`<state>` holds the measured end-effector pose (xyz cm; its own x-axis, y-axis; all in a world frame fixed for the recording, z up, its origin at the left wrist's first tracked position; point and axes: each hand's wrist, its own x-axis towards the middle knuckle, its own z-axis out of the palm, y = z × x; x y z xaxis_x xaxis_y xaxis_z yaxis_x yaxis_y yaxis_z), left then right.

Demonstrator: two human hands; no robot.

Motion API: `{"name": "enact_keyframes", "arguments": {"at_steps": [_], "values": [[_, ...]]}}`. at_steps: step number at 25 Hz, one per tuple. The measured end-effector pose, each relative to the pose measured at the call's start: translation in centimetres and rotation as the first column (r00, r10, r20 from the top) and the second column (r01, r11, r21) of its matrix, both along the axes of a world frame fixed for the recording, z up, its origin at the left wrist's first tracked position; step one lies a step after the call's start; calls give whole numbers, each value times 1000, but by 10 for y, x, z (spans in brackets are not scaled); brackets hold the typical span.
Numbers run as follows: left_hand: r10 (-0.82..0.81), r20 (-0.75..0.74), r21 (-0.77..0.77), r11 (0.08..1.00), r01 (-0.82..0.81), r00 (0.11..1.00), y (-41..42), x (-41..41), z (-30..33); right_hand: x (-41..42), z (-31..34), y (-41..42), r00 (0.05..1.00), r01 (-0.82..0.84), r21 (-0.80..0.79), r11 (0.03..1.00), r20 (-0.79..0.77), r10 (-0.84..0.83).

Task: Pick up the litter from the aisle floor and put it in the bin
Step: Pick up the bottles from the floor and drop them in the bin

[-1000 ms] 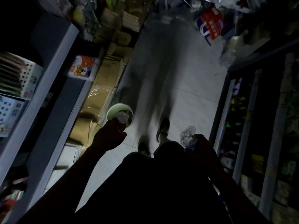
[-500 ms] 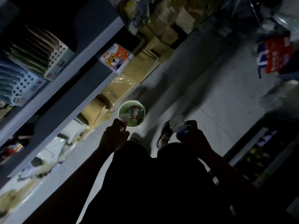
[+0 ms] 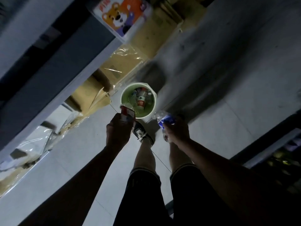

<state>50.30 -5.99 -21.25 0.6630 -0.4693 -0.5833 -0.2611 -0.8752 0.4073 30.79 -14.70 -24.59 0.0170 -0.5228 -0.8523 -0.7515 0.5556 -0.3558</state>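
A round green bin (image 3: 154, 101) with a pale rim stands on the aisle floor, holding several bottles and wrappers. My left hand (image 3: 118, 131) is closed around a small red and white packet (image 3: 127, 113), which hangs over the bin's near rim. To the right, my right hand (image 3: 176, 130) grips a crumpled clear plastic bottle with a blue label (image 3: 163, 118), held just beside the bin's right edge.
A grey shelf unit (image 3: 68, 66) runs along the left, with cardboard boxes (image 3: 123, 66) and plastic-wrapped packs (image 3: 32, 144) on the floor under it. A box printed with a cartoon bear (image 3: 120, 15) leans at the top. A dark shelf (image 3: 276, 149) lines the right. My shoe (image 3: 140, 132) is near the bin.
The view has dropped and closed in on the bin. Both hands have come lower and nearer the bin, the left one now at its rim.
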Motion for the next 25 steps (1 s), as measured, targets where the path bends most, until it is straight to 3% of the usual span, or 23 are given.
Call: {"name": "enact_keyframes", "arguments": {"at_steps": [2, 5, 6, 8, 12, 14, 19, 25], "values": [[-32, -50, 26, 999, 34, 998, -6, 11, -54, 23, -58, 1, 997, 70, 46, 996, -18, -69], [-368, -63, 56, 927, 371, 928, -14, 25, -146, 56, -150, -2, 996, 89, 41, 995, -16, -88], [-406, -89, 125, 902, 414, 910, -16, 31, -177, 67, -178, -2, 994, 112, 50, 992, -3, -112], [-275, -129, 206, 933, 297, 953, -21, 45, -225, 86, -224, -1, 992, 124, 75, 990, -21, -122], [-398, -119, 95, 907, 410, 909, -23, 49, -287, 97, -273, 13, 981, 191, 249, 949, -6, -195], [-292, -181, 86, 946, 311, 939, -23, 46, -297, 84, -270, 28, 995, 103, 270, 957, -29, -99], [-254, -265, 223, 922, 315, 930, 3, 37, -256, 24, -210, 73, 953, -274, 288, 918, -49, 300], [-305, -273, 234, 899, 370, 912, 28, 17, -129, -10, -84, 72, 921, -368, 271, 889, -21, 388]]}}
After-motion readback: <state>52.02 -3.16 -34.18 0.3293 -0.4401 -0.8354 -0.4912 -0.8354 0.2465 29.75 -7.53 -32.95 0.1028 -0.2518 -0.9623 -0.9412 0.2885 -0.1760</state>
